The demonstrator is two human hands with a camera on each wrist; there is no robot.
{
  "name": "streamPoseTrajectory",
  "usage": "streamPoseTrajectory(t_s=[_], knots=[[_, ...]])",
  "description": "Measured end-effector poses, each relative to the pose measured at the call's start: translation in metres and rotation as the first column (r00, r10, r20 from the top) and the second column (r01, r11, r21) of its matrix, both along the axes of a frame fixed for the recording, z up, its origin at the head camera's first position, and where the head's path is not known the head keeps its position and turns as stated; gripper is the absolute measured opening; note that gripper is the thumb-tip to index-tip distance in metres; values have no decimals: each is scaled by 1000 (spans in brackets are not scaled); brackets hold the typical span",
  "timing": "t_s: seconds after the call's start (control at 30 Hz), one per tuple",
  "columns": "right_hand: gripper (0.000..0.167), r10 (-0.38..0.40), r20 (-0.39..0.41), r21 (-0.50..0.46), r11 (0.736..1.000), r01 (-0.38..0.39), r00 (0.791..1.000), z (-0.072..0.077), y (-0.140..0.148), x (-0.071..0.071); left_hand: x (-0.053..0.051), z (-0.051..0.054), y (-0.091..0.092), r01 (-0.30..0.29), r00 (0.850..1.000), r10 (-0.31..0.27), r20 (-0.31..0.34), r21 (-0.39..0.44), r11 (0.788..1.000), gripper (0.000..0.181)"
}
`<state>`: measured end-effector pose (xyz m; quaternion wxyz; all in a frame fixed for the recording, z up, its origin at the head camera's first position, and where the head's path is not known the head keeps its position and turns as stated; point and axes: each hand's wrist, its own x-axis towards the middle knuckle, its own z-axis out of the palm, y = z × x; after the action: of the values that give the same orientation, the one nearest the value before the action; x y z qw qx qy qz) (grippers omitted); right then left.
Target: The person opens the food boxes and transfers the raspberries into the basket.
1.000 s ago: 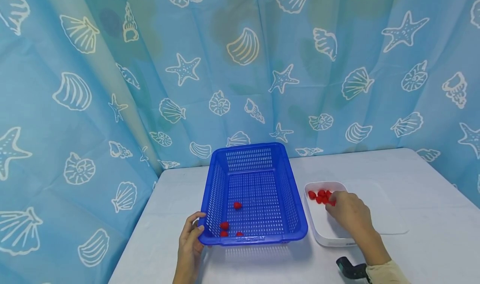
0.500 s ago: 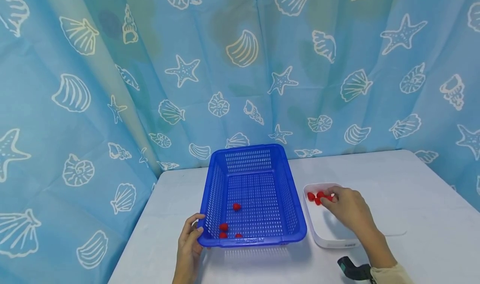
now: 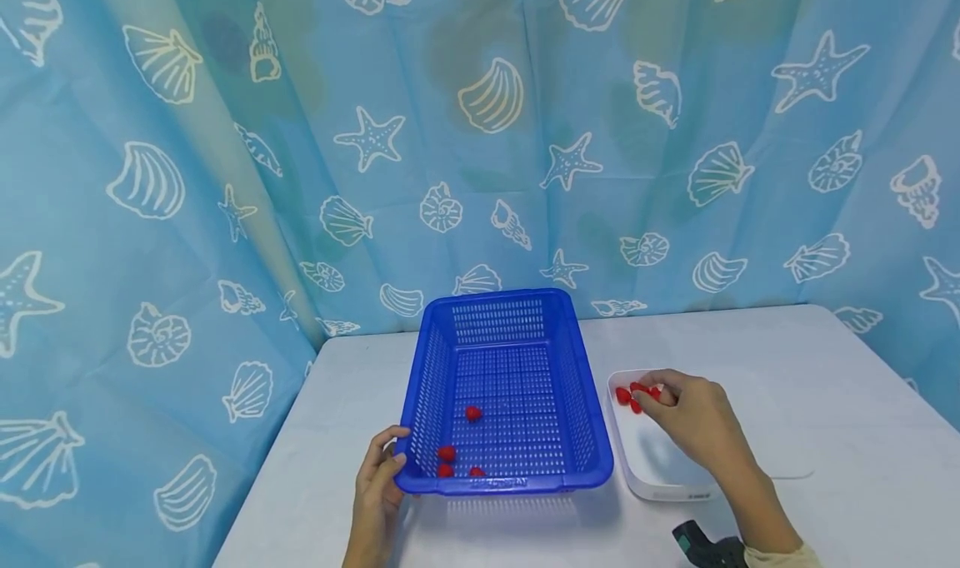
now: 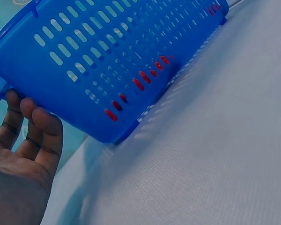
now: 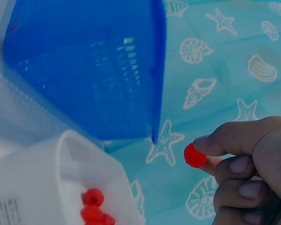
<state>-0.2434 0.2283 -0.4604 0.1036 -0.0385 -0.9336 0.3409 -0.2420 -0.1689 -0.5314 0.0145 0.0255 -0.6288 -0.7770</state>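
Blue basket: a rectangular blue plastic basket with slotted walls [image 3: 517, 381] sits on the white table [image 3: 750, 343]; four small red raspberries [image 3: 447, 452] lie in the near left part of its floor.
White tub: just right of the basket, a round-cornered white plastic tub [image 3: 660, 464] holds several more raspberries [image 3: 623, 396] at its far end; fingers partly hide them, so the count cannot be told.
Left hand [image 3: 377, 489]: grips the basket's rim at the near left corner.
Right hand [image 3: 701, 418]: pinches one raspberry [image 5: 195, 155] between thumb and index finger.
Left wrist view: red shows through slots low in the basket's wall.
Right wrist view: the pinched raspberry stands out, apart from the tub's others; from the head it is hard to single out.
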Motion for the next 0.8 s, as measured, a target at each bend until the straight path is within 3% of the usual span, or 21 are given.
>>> streamPoseTrajectory(t_s=[0.37,0.6,0.8], knots=[[33,82,-42,-57,995,-84,996,8,-11,2,-1,-3,-2,28,998,-26,-56,31,999,38],[30,94,-67,-97,990,-100,993,7,-16,7,-1,-4,-2,19,1000,-18,-24,38,999,40],[26,111,-105,-85,989,-120,988,11,-20,6,-2,-3,-1,22,999,-21,-35,42,999,41]])
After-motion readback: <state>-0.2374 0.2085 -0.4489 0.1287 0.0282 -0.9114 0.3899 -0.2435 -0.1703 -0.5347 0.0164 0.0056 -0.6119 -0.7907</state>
